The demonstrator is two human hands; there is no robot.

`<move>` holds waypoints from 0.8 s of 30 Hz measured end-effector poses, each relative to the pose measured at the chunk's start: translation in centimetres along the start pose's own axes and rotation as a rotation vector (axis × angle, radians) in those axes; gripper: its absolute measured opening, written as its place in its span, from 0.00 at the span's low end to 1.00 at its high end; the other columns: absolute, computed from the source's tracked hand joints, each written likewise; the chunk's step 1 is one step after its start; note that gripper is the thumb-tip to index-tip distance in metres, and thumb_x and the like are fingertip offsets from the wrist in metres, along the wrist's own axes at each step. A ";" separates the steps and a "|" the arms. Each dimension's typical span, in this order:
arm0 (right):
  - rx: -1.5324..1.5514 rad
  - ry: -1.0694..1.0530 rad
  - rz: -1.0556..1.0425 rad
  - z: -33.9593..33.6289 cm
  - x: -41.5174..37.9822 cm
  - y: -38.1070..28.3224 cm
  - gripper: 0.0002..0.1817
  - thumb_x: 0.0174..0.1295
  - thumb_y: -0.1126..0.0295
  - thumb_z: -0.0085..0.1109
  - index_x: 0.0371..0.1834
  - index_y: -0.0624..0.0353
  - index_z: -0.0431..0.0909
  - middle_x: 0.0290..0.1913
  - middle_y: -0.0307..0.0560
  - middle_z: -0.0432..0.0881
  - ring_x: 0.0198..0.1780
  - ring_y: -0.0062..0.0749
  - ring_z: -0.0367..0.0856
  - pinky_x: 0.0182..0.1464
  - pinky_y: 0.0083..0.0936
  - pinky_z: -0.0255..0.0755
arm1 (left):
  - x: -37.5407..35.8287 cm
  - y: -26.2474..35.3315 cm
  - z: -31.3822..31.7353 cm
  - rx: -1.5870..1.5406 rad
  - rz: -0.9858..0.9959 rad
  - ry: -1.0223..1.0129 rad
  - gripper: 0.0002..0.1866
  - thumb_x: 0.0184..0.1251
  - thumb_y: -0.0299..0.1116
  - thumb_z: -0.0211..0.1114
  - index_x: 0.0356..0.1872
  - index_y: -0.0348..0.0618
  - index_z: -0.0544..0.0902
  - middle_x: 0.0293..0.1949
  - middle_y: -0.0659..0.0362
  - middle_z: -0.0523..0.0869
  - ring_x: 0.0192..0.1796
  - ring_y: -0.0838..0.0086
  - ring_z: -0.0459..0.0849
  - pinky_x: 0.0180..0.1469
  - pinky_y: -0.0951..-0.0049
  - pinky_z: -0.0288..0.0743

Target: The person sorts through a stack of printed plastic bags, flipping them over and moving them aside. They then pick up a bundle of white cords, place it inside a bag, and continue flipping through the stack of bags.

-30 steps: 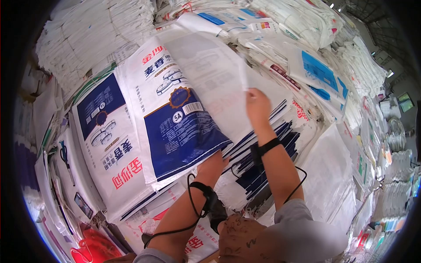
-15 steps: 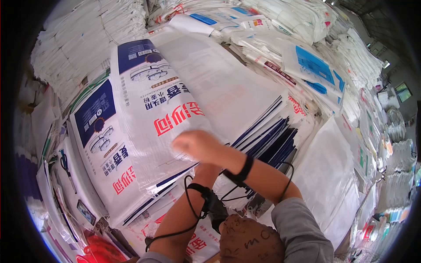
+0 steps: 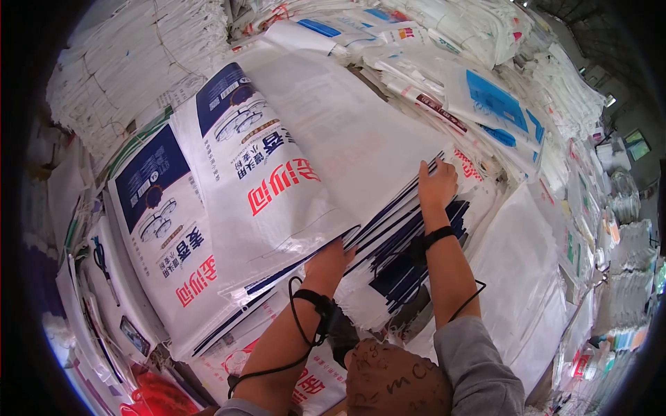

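A stack of white woven flour bags [image 3: 368, 149] with navy and red print lies before me, its upper bags folded over to the left in a rounded flap [image 3: 277, 201]. My left hand [image 3: 329, 266] is tucked under the flap's near edge, closed around the bag edges there, with most of its fingers hidden. At the stack's right corner, my right hand [image 3: 438, 186] pinches the layered bag edges, thumb on the near side. Between the hands, several navy-edged layers fan out. Both wrists wear black straps with cables.
Another printed bag [image 3: 163, 208] lies flat at left. Tied piles of white bags [image 3: 132, 55] rise behind. Bags with blue print [image 3: 496, 104] are heaped at back right, and a plain white sheet [image 3: 517, 277] slopes at right. Red plastic [image 3: 163, 395] sits at lower left.
My right hand has moved from above the flap, near my left hand, rightward to the stack's right corner and taken hold there. The flap has shifted slightly right; my left hand stays near its edge.
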State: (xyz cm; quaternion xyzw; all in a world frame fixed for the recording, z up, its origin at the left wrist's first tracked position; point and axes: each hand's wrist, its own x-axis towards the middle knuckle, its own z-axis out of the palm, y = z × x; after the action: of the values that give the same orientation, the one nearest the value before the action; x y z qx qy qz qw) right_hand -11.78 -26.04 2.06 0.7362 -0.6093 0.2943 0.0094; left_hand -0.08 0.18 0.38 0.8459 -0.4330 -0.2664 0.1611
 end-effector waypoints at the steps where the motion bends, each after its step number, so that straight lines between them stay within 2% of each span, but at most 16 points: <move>1: -0.023 -0.003 -0.016 -0.2 0.1 -0.1 0.27 0.60 0.50 0.62 0.58 0.54 0.80 0.58 0.48 0.77 0.62 0.45 0.73 0.61 0.47 0.65 | 0.0 0.0 0.1 -0.001 0.013 0.032 0.40 0.64 0.57 0.64 0.70 0.41 0.67 0.67 0.45 0.73 0.70 0.50 0.70 0.70 0.56 0.65; 8: -0.038 0.003 -0.060 -1.5 1.0 -1.3 0.24 0.60 0.48 0.62 0.54 0.51 0.82 0.55 0.48 0.78 0.60 0.45 0.73 0.61 0.49 0.64 | 0.1 0.2 -0.2 0.043 0.029 0.040 0.40 0.64 0.57 0.64 0.70 0.41 0.66 0.68 0.44 0.72 0.71 0.50 0.69 0.72 0.56 0.63; 10: -0.020 -0.043 0.021 -1.6 1.7 -1.7 0.20 0.59 0.50 0.62 0.46 0.51 0.85 0.50 0.47 0.81 0.56 0.45 0.76 0.58 0.49 0.66 | 0.0 0.3 -0.5 0.004 0.005 -0.006 0.41 0.64 0.58 0.64 0.70 0.41 0.66 0.68 0.44 0.71 0.71 0.50 0.68 0.72 0.56 0.62; 11: -0.019 -0.043 0.020 -1.5 2.2 -2.0 0.20 0.59 0.50 0.62 0.46 0.51 0.85 0.50 0.47 0.81 0.56 0.45 0.76 0.58 0.49 0.66 | 0.0 0.3 -0.6 0.004 0.005 -0.005 0.41 0.64 0.58 0.64 0.70 0.41 0.66 0.68 0.44 0.71 0.71 0.50 0.68 0.72 0.56 0.62; 13: -0.065 -0.186 0.120 -1.4 3.2 -2.6 0.14 0.56 0.55 0.63 0.35 0.53 0.85 0.42 0.47 0.82 0.50 0.46 0.79 0.51 0.49 0.69 | -0.1 0.4 -0.8 -0.022 -0.004 -0.033 0.41 0.64 0.58 0.63 0.71 0.41 0.66 0.69 0.43 0.70 0.72 0.50 0.67 0.72 0.55 0.62; 14: -0.065 -0.185 0.119 -1.1 3.2 -3.0 0.14 0.56 0.55 0.63 0.35 0.53 0.85 0.42 0.47 0.82 0.50 0.46 0.79 0.51 0.49 0.69 | 0.0 0.3 -0.6 -0.022 -0.004 -0.032 0.41 0.64 0.58 0.63 0.71 0.41 0.66 0.69 0.43 0.70 0.72 0.50 0.67 0.72 0.55 0.62; 16: -0.028 0.125 -0.298 -0.7 2.2 -5.4 0.09 0.53 0.61 0.62 0.28 0.55 0.83 0.35 0.47 0.80 0.43 0.47 0.79 0.42 0.48 0.69 | 0.1 0.2 -0.2 0.004 0.025 0.029 0.41 0.64 0.58 0.63 0.71 0.41 0.65 0.69 0.43 0.70 0.72 0.50 0.67 0.73 0.55 0.60; 18: 0.226 0.150 -0.540 -0.4 0.4 -9.5 0.06 0.53 0.66 0.60 0.25 0.55 0.79 0.33 0.46 0.78 0.41 0.47 0.78 0.39 0.46 0.68 | 0.1 0.1 0.0 0.001 0.031 0.033 0.41 0.65 0.57 0.63 0.71 0.41 0.66 0.69 0.43 0.69 0.72 0.50 0.66 0.74 0.55 0.60; 20: 0.328 0.023 -0.706 -2.5 -3.3 -14.8 0.01 0.53 0.71 0.59 0.27 0.54 0.78 0.34 0.44 0.78 0.40 0.46 0.78 0.39 0.44 0.68 | 0.1 -0.1 0.1 0.001 0.035 0.036 0.40 0.65 0.57 0.63 0.71 0.41 0.66 0.70 0.43 0.69 0.73 0.50 0.66 0.74 0.56 0.59; 21: 0.433 -0.074 -0.778 -3.3 -5.2 -16.9 0.06 0.50 0.74 0.62 0.29 0.53 0.75 0.36 0.43 0.78 0.39 0.46 0.77 0.39 0.44 0.67 | 0.2 -0.2 0.1 0.011 0.058 0.050 0.40 0.65 0.56 0.63 0.70 0.41 0.66 0.70 0.43 0.69 0.73 0.51 0.66 0.74 0.56 0.59; 22: 0.684 -0.126 -0.869 -3.7 -7.2 -18.5 0.05 0.51 0.74 0.60 0.30 0.53 0.74 0.36 0.43 0.79 0.39 0.47 0.77 0.39 0.45 0.68 | 0.1 -0.4 0.1 0.022 0.080 0.062 0.39 0.65 0.56 0.64 0.70 0.41 0.66 0.70 0.43 0.69 0.73 0.51 0.66 0.74 0.56 0.58; 23: 0.662 -0.280 -0.896 -4.1 -9.4 -19.8 0.05 0.52 0.74 0.58 0.30 0.53 0.74 0.36 0.43 0.79 0.39 0.47 0.78 0.39 0.45 0.70 | 0.1 -0.8 0.5 0.026 0.079 0.061 0.39 0.65 0.56 0.64 0.70 0.41 0.66 0.70 0.43 0.69 0.73 0.51 0.66 0.74 0.56 0.58; 24: 0.637 -0.432 -0.923 -5.0 -11.5 -21.0 0.04 0.53 0.74 0.57 0.31 0.53 0.74 0.35 0.44 0.79 0.39 0.48 0.78 0.39 0.45 0.71 | 0.0 -1.3 1.0 -0.142 0.070 -0.005 0.39 0.64 0.56 0.64 0.70 0.41 0.67 0.69 0.43 0.70 0.72 0.51 0.67 0.74 0.55 0.59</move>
State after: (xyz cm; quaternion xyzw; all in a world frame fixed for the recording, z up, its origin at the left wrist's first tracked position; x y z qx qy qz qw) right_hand 4.10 -8.50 8.37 0.9344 -0.0967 0.2716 -0.2092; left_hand 0.18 0.86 -1.09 0.8161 -0.4426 -0.2928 0.2290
